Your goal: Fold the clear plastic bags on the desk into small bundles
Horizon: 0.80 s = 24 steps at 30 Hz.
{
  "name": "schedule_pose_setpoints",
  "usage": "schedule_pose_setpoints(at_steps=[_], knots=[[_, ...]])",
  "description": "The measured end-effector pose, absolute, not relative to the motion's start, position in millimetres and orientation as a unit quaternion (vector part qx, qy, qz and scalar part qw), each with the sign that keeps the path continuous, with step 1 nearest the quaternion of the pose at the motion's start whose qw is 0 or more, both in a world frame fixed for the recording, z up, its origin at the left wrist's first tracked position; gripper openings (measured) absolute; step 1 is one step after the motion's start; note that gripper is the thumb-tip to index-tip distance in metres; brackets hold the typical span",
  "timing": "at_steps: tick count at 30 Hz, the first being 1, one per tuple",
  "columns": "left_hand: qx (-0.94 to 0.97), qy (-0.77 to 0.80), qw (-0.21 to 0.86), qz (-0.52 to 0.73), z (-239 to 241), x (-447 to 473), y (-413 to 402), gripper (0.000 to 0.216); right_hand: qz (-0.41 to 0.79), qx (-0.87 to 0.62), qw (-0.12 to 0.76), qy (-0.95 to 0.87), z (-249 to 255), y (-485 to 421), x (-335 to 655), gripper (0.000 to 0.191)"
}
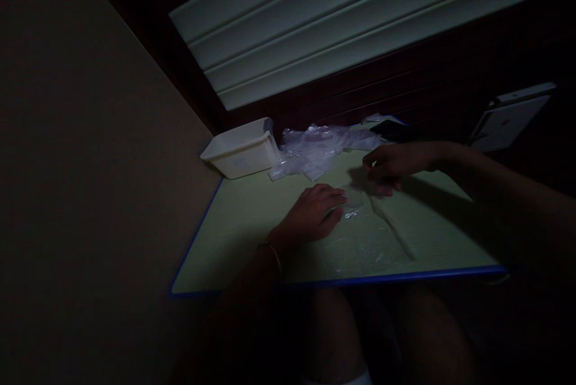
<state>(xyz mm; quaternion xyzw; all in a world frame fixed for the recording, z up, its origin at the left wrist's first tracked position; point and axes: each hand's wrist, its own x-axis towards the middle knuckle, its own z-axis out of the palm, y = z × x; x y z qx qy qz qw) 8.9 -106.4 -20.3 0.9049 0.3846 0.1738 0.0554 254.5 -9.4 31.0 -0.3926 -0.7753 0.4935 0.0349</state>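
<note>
A clear plastic bag (353,212) lies flat on the pale green tabletop (243,217), its lower part hard to see in the dim light. My left hand (315,211), with a thin band at the wrist, is at the bag's left side, fingers and thumb bent around its edge. To the upper right, my right hand (387,166) is closed in a pinch, slightly blurred. A narrow strip (391,226), apparently the bag's right edge, runs from below those fingers toward the table's front; the pinched part itself is hidden.
At the back left stands a white plastic bin (245,154). Beside it lies a loose heap of clear plastic bags (315,148). A dark object (389,130) sits at the back right. Blue edging (360,281) rims the table, with a wall (112,163) on the left and a white box (510,121) beyond the right side.
</note>
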Motion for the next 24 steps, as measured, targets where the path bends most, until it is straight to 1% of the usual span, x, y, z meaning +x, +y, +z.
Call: schedule_pose_setpoints(at_steps=[4,14,21,24], knots=[[0.905,0.386,0.053,0.172,-20,9,-106,0.033,0.533,-0.387,0.03,-0.751,30,-14,250,0.021],[0.908,0.37,0.063,0.186,-19,9,-105,0.034,0.607,-0.312,0.067,-0.728,28,-18,239,0.034],[0.874,0.386,0.051,0.291,-22,7,-102,0.024,0.61,-0.326,0.092,-0.716,21,-16,232,0.031],[0.865,0.387,0.044,0.315,-22,6,-101,0.022,0.611,-0.336,0.092,-0.711,18,-17,228,0.03]])
